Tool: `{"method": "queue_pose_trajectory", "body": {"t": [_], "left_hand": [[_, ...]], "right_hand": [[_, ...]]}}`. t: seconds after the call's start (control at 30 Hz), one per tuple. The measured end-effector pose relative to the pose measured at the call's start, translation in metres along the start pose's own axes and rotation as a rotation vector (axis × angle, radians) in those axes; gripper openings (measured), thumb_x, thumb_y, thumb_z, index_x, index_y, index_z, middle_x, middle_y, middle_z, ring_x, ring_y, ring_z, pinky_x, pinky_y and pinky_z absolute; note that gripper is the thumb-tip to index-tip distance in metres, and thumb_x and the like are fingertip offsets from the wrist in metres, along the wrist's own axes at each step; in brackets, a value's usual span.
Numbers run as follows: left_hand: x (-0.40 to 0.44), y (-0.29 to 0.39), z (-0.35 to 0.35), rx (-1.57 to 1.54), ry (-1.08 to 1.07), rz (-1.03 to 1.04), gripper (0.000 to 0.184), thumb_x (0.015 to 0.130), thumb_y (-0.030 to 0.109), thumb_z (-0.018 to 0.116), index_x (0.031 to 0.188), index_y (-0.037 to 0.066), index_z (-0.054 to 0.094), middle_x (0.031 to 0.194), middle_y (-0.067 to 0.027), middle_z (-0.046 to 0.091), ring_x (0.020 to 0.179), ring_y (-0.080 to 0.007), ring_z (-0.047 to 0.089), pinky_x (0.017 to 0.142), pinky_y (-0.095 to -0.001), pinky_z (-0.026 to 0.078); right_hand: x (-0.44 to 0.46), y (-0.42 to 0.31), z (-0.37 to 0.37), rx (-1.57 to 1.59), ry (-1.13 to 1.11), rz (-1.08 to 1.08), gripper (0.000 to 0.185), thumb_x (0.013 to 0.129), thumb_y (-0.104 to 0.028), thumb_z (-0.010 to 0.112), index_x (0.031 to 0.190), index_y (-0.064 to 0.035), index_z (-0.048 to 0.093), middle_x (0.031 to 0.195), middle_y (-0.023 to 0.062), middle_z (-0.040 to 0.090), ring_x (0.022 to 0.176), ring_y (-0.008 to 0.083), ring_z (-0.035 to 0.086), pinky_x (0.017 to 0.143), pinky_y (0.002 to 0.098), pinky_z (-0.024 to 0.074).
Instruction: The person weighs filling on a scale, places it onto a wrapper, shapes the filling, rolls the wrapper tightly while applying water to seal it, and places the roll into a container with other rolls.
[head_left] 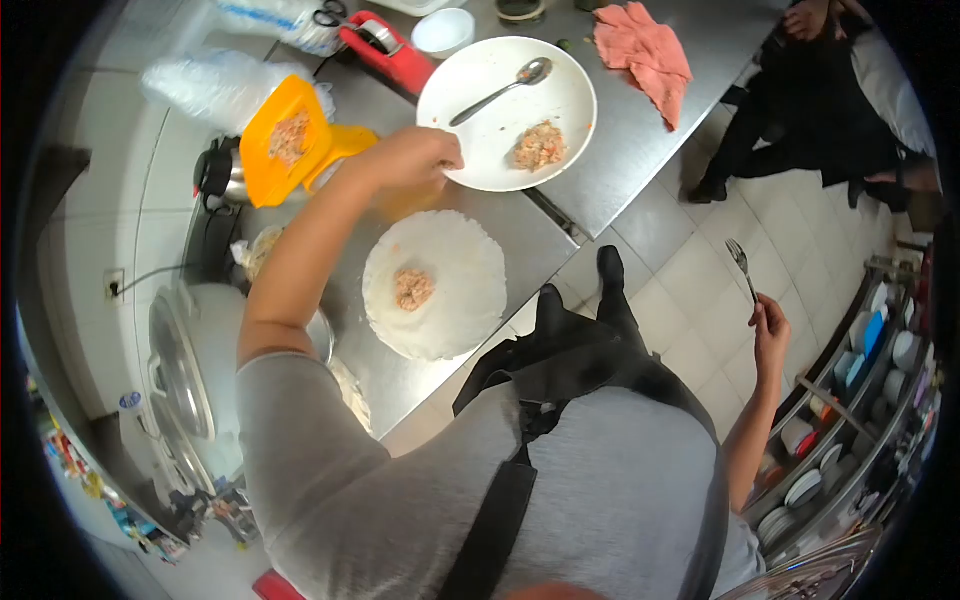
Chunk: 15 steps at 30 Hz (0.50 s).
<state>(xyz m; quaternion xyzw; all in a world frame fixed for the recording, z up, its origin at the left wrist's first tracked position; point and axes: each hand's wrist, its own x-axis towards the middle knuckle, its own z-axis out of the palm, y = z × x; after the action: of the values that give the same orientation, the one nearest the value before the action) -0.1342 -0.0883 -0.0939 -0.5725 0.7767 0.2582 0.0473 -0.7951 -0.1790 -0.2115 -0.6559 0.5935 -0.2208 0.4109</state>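
Note:
My left hand (pixel 425 160) is closed at the lower left rim of a white plate (pixel 480 82), its fingers gripping that edge. On the plate lie a metal spoon (pixel 503 91) and a small heap of filling (pixel 540 147). Just below, a round flat sheet of dough (pixel 450 290) rests on the metal table, with a mound of filling (pixel 412 289) left of its centre. Out to the right, above the floor, my right hand (pixel 771 328) is closed on the handle of a fork (pixel 739 262), tines up.
An orange scale (pixel 325 140) bearing filling stands left of the plate. Behind are a red tape dispenser (pixel 385 50), a white bowl (pixel 443 33) and a pink cloth (pixel 645 60). A large lidded pot (pixel 185 365) is at left. Another person (pixel 825 100) is at upper right.

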Motion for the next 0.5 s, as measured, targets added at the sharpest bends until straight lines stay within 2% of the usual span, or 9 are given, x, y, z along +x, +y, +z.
{"method": "queue_pose_trajectory", "body": {"t": [0.1,0.17,0.23,0.27,0.3,0.37,0.4,0.47,0.5], "left_hand": [[-0.001,-0.004,0.013,-0.015,0.037,0.004,0.018,0.081,0.009,0.073,0.097,0.002,0.071,0.099,-0.0111,0.068,0.097,-0.0302,0.067,0.083,-0.0417,0.052],[-0.017,0.011,0.006,-0.085,0.050,-0.048,0.015,0.083,0.007,0.071,0.098,0.002,0.071,0.100,-0.0115,0.069,0.096,-0.0297,0.067,0.083,-0.0409,0.053],[-0.036,0.023,-0.009,-0.158,0.221,-0.128,0.013,0.085,0.005,0.070,0.097,0.002,0.071,0.100,-0.0112,0.069,0.093,-0.0289,0.068,0.082,-0.0395,0.053],[-0.049,0.021,-0.022,-0.176,0.326,-0.096,0.010,0.088,0.004,0.069,0.098,0.001,0.071,0.101,-0.0105,0.070,0.093,-0.0285,0.068,0.083,-0.0374,0.053],[-0.068,0.023,-0.034,-0.188,0.424,-0.242,0.012,0.089,0.004,0.069,0.101,0.002,0.072,0.100,-0.0095,0.071,0.093,-0.0248,0.068,0.083,-0.0369,0.054],[-0.110,0.034,-0.069,-0.149,0.712,-0.342,0.016,0.091,0.004,0.068,0.106,0.004,0.075,0.100,-0.0075,0.072,0.091,-0.0196,0.069,0.084,-0.0341,0.055],[-0.130,0.031,-0.086,-0.091,0.905,-0.291,0.017,0.092,0.004,0.069,0.108,0.005,0.075,0.101,-0.0065,0.073,0.089,-0.0182,0.070,0.084,-0.0319,0.055],[-0.157,0.014,-0.104,0.135,1.312,-0.305,0.018,0.089,0.000,0.071,0.105,0.005,0.077,0.096,-0.0062,0.075,0.083,-0.0190,0.071,0.081,-0.0305,0.057],[-0.163,0.010,-0.103,0.146,1.464,-0.363,0.020,0.086,-0.001,0.073,0.105,0.005,0.077,0.096,-0.0081,0.076,0.085,-0.0208,0.072,0.082,-0.0316,0.057]], "right_hand": [[-0.004,0.007,-0.001,0.008,0.000,-0.003,0.025,0.105,-0.014,0.060,0.118,0.0048,0.069,0.076,-0.0007,0.056,0.073,0.0081,0.051,0.068,0.0248,0.0425],[-0.007,0.011,0.004,0.024,-0.017,-0.011,0.025,0.105,-0.015,0.060,0.118,0.0047,0.069,0.076,-0.0009,0.056,0.072,0.0080,0.051,0.068,0.0247,0.0422],[-0.005,0.009,0.005,0.035,-0.029,-0.016,0.025,0.105,-0.015,0.060,0.118,0.0045,0.069,0.075,-0.0011,0.055,0.072,0.0079,0.051,0.067,0.0247,0.0418],[-0.006,0.004,0.006,0.019,-0.043,-0.020,0.025,0.105,-0.015,0.060,0.118,0.0043,0.069,0.075,-0.0015,0.055,0.072,0.0078,0.051,0.067,0.0246,0.0411],[-0.005,0.000,0.007,0.003,-0.055,-0.023,0.025,0.105,-0.015,0.060,0.118,0.0042,0.069,0.074,-0.0018,0.055,0.071,0.0076,0.051,0.066,0.0246,0.0403],[-0.002,-0.003,0.009,0.000,-0.053,-0.036,0.024,0.105,-0.014,0.060,0.117,0.0038,0.069,0.074,-0.0020,0.055,0.070,0.0076,0.050,0.064,0.0244,0.0389],[0.000,-0.004,0.009,0.016,-0.050,-0.054,0.023,0.105,-0.013,0.060,0.117,0.0036,0.070,0.074,-0.0018,0.055,0.070,0.0076,0.050,0.064,0.0243,0.0387],[0.000,-0.009,0.011,0.031,-0.057,-0.076,0.023,0.105,-0.013,0.060,0.117,0.0034,0.070,0.073,-0.0017,0.055,0.070,0.0076,0.050,0.064,0.0243,0.0386],[0.003,-0.013,0.013,0.029,-0.055,-0.099,0.023,0.104,-0.013,0.060,0.117,0.0031,0.070,0.073,-0.0017,0.055,0.070,0.0076,0.051,0.063,0.0242,0.0386]]}}
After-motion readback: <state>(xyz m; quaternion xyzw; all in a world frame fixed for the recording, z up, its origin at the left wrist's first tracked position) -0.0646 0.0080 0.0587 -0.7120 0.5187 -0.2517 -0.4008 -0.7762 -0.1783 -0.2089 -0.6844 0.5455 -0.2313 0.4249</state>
